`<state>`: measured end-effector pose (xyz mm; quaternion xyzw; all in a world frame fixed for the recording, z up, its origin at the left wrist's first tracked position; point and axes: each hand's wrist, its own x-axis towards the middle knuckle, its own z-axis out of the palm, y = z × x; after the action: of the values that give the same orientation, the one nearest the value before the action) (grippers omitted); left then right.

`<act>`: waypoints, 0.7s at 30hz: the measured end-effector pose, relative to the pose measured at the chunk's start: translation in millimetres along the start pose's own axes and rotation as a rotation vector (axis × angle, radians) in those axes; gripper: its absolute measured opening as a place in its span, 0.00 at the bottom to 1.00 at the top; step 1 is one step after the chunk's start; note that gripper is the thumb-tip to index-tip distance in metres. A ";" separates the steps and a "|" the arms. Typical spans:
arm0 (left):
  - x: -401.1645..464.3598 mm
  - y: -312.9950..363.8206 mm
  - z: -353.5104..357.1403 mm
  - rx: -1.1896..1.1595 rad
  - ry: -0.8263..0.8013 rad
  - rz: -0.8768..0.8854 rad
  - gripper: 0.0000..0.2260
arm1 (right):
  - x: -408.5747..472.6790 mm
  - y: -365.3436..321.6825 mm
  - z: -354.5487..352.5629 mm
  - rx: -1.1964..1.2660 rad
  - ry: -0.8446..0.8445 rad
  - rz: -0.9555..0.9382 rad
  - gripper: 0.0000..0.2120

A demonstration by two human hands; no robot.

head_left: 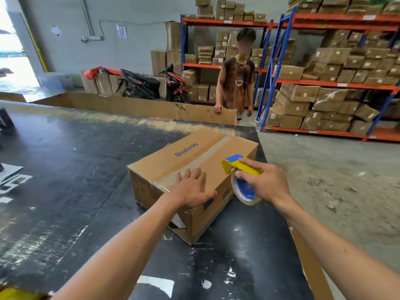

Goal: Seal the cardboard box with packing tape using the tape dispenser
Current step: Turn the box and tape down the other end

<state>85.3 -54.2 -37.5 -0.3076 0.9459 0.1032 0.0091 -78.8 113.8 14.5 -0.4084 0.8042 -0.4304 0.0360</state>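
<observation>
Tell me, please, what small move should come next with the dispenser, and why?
Probably bring the dispenser in the right hand over to the box top. It hangs beside the box's right side, off the cardboard, while the left hand lies flat on the near top edge, steadying it.

A brown box [194, 169] bears blue lettering. The dispenser [240, 167] is yellow and blue. The table [65, 169] is black, scuffed white.

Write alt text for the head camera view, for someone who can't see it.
A person's left hand presses flat on a closed cardboard box on a dark table, while the right hand holds a yellow-and-blue tape dispenser at the box's right side. Another person stands beyond, before shelves of boxes.
</observation>
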 end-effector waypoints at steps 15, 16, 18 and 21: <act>20.8 -43.8 -8.7 0.109 -0.001 -0.084 0.56 | 0.6 -32.8 0.1 0.165 0.118 0.060 0.18; 21.9 -42.5 -0.9 0.152 0.031 -0.070 0.53 | -0.3 -33.6 0.8 0.162 0.119 0.062 0.18; 22.8 -49.9 0.9 0.166 0.053 -0.011 0.47 | -1.8 -33.2 2.4 0.169 0.121 0.072 0.17; 13.7 -72.1 -9.3 0.116 0.000 0.103 0.45 | -4.3 -37.3 7.6 0.218 0.124 0.086 0.17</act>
<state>116.7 -120.9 -43.2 -0.2576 0.9648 0.0488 0.0216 -49.5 100.6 35.4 -0.3395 0.7700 -0.5380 0.0488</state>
